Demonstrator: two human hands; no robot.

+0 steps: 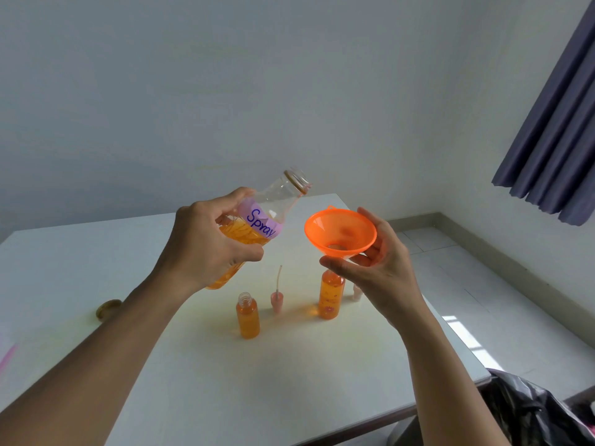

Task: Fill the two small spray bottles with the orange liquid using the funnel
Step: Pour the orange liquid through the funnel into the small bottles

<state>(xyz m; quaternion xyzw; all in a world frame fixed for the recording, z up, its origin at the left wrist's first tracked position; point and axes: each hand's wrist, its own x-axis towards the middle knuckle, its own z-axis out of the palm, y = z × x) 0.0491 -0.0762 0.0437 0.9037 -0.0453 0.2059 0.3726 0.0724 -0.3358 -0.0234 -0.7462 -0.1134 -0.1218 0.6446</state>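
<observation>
Gripping one large clear bottle [273, 201], tilted and part full of orange liquid, with left hand [206, 239] curled round it at centre left; pinching one smooth conical funnel [341, 231] between thumb and fingers of right hand [383, 268], just above right vial [330, 297]. Leaving left vial [248, 320] standing apart at lower centre, both open, cylindrical, orange-filled, with tubed cap [277, 300] between, second cap [356, 292] half hidden, one round lid [108, 309] at mid-left, white table [225, 397] spreading wide below.

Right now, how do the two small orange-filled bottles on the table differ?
The nearer small clear plastic bottle shows an open threaded neck; the farther small clear plastic bottle has its top hidden behind the right hand holding the orange plastic funnel. The farther bottle bears a flower print near its base; the nearer looks plain. Both stand upright on the white table, holding orange liquid.
</observation>
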